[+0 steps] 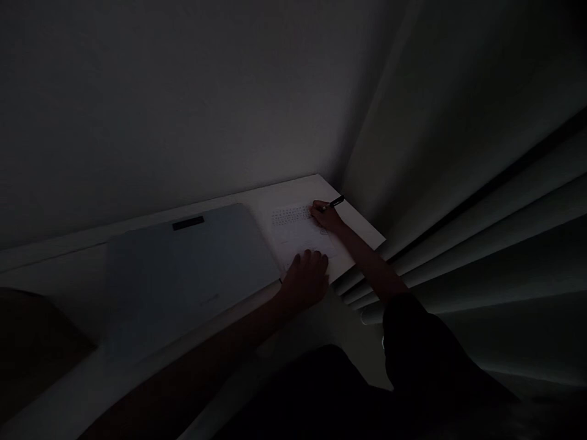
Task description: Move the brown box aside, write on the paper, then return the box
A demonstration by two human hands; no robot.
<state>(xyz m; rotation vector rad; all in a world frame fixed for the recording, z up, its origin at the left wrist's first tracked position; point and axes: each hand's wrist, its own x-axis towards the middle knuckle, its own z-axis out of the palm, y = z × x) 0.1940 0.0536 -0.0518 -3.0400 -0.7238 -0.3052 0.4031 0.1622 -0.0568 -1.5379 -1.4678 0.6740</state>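
Head view, very dim: the right hand (324, 215) is closed around a dark pen (334, 203), its tip on a sheet of paper (300, 235) at the far right corner of a pale desk (137, 229). The left hand (306, 275) lies flat, fingers loosely spread, holding nothing, pressing the sheet's near edge. A closed laptop (183, 269) sits just left of the paper. In such poor light the strokes could stray, and if the flat hand lifts the sheet may slide
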